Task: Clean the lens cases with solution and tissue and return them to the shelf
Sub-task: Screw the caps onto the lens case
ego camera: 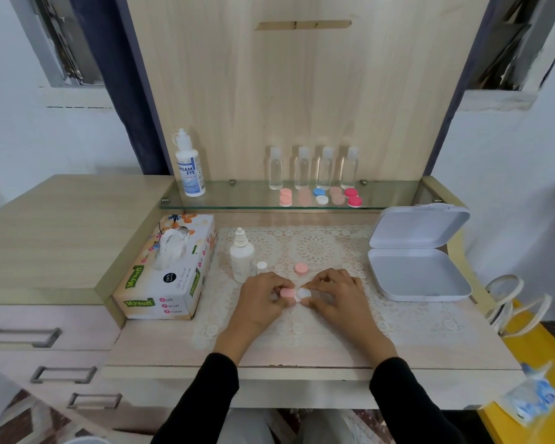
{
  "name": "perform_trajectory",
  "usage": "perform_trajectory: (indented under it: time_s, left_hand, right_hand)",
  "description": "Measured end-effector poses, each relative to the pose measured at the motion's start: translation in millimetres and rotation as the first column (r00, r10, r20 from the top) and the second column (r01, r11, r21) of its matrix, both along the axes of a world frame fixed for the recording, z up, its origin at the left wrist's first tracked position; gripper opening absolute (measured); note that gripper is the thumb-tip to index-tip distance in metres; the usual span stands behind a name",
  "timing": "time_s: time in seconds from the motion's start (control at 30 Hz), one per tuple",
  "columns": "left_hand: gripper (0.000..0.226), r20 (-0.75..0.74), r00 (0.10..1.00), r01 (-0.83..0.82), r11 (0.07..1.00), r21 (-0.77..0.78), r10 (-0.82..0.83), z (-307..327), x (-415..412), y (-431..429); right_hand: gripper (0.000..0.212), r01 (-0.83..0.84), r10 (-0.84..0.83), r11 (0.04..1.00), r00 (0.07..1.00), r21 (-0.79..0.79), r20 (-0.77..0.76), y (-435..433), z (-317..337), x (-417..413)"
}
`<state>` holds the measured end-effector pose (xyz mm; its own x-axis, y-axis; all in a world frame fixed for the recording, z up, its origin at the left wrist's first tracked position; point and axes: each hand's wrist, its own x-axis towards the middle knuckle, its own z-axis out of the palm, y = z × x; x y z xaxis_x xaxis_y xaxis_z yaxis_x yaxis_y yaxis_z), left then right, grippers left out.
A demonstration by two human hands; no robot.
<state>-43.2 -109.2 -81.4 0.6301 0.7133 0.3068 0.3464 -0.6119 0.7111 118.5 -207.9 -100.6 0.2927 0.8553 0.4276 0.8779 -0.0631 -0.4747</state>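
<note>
A lens case (295,294) with a pink cap on its left half and a white well on its right lies on the lace mat. My left hand (263,299) pinches the pink side. My right hand (334,291) pinches the white side. A loose pink cap (301,268) sits just behind the hands. A small white solution bottle (241,256) stands uncapped, its white cap (261,266) beside it. The tissue box (170,270) lies to the left. Several lens cases (321,196) rest on the glass shelf (231,203).
A large solution bottle (189,165) and several clear small bottles (313,168) stand on the shelf. An open white hinged box (417,254) sits at the right. Drawers (45,338) are at the left, and a yellow surface with a bag (532,379) is at the right.
</note>
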Motion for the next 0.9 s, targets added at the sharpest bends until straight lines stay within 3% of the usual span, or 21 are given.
perform_trajectory:
  time_s: [0.33, 0.53, 0.7, 0.9]
  left_hand:
    - [0.025, 0.123, 0.992, 0.030, 1.000, -0.001, -0.030, -3, -11, -5]
    - [0.023, 0.156, 0.987, 0.039, 0.999, 0.003, -0.039, -4, -12, -5]
    - [0.023, 0.164, 0.985, 0.045, 0.999, 0.010, -0.046, -4, -11, -4]
    - [0.024, 0.176, 0.984, 0.043, 0.999, -0.007, -0.041, -8, -11, -3]
  right_hand:
    - [0.038, 0.019, -0.019, 1.000, 1.000, -0.004, -0.020, 2, 3, -2]
    - [0.045, 0.008, -0.012, 1.000, 0.972, -0.016, -0.236, 17, 18, 7]
    - [0.034, 0.007, -0.008, 0.988, 1.000, -0.151, -0.007, 32, 16, 15]
    - [0.018, 0.001, -0.010, 0.992, 0.998, -0.127, -0.069, 30, 17, 16]
